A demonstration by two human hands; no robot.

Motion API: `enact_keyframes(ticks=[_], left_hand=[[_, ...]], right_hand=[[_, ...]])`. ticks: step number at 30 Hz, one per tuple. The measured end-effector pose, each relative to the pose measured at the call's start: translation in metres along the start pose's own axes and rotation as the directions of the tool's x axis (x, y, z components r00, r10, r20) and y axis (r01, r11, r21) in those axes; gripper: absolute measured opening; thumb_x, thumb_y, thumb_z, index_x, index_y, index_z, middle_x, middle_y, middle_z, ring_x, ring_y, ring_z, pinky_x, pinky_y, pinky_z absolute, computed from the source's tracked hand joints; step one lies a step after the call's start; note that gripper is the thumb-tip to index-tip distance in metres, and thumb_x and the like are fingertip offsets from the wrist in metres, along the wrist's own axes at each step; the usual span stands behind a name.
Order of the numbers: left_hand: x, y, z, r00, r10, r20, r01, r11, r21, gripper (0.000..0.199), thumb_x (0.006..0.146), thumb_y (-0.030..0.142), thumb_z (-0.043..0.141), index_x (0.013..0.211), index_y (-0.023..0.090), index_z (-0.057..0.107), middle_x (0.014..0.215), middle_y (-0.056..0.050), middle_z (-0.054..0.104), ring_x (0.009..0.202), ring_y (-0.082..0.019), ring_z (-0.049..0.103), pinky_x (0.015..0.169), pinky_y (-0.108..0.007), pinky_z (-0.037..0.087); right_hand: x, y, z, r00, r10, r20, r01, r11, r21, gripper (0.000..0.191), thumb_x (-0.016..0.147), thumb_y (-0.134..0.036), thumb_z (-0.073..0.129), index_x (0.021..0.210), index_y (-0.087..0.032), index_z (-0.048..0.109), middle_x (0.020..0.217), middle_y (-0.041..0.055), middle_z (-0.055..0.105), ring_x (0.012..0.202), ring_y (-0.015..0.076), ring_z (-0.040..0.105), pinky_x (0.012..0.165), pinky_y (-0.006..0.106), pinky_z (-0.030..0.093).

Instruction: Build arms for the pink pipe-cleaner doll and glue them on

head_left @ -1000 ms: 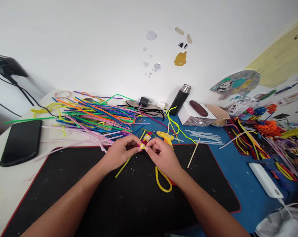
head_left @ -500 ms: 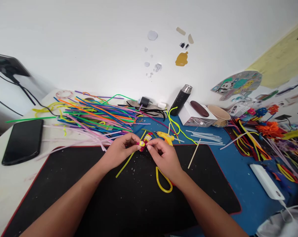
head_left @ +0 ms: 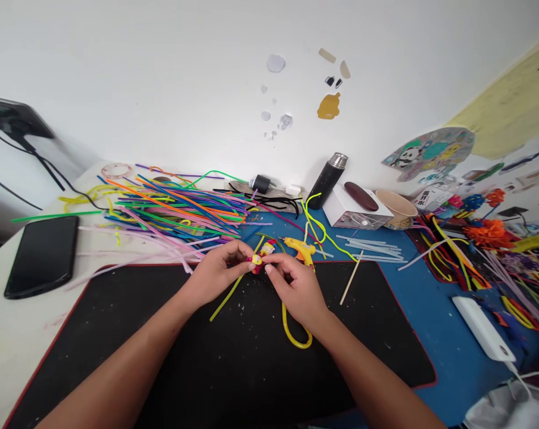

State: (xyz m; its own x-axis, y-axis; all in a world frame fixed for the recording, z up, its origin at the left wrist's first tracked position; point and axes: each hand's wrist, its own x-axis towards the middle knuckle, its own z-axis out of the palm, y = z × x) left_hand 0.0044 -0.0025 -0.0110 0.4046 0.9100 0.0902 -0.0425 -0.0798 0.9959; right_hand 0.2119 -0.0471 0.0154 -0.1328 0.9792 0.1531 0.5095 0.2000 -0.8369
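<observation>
My left hand [head_left: 222, 265] pinches a small fuzzy figure [head_left: 256, 260] in magenta, yellow and white, which looks made of pipe cleaner. My right hand [head_left: 298, 286] bends toward its right side, thumb and forefinger closed in against it; the exact contact is too small to make out. Just behind lies a second piece [head_left: 267, 248] in similar colours. A yellow-green pipe cleaner [head_left: 227, 302] slants out beneath my left hand. The yellow hot glue gun [head_left: 300, 245] rests beyond my right hand. Below that hand shows a yellow loop handle [head_left: 292, 338], partly covered by my wrist.
A black mat [head_left: 215, 369] lies under my hands. Coloured pipe cleaners [head_left: 184, 205] heap at the back left, near a phone [head_left: 41, 256]. Glue sticks [head_left: 371, 249], a wooden stick [head_left: 351, 279], a black flask [head_left: 326, 182] and a white box [head_left: 356, 208] stand or lie rightward.
My right hand's fingers have shifted slightly at the small figure. My left hand keeps its pinch. Part of another person's hand now shows at the far right edge.
</observation>
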Motion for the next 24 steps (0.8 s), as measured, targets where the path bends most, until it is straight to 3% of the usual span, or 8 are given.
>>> enact_keyframes(ticks=[24], left_hand=[[0.0002,-0.0018,-0.0012,1.000,0.004,0.002,-0.004,1.000,-0.024,0.020,0.090,0.036,0.077,0.094,0.019,0.068,0.088,-0.002,0.072,0.083,-0.019,0.069,0.080,-0.033,0.055]], right_hand=[[-0.0049,-0.0028,0.0020,1.000,0.014,0.011,-0.014,1.000,-0.018,0.026,0.102,-0.033,0.059,0.115,-0.025,0.079,0.068,-0.0006,0.067,0.054,0.0139,0.050,0.054,0.027,0.039]])
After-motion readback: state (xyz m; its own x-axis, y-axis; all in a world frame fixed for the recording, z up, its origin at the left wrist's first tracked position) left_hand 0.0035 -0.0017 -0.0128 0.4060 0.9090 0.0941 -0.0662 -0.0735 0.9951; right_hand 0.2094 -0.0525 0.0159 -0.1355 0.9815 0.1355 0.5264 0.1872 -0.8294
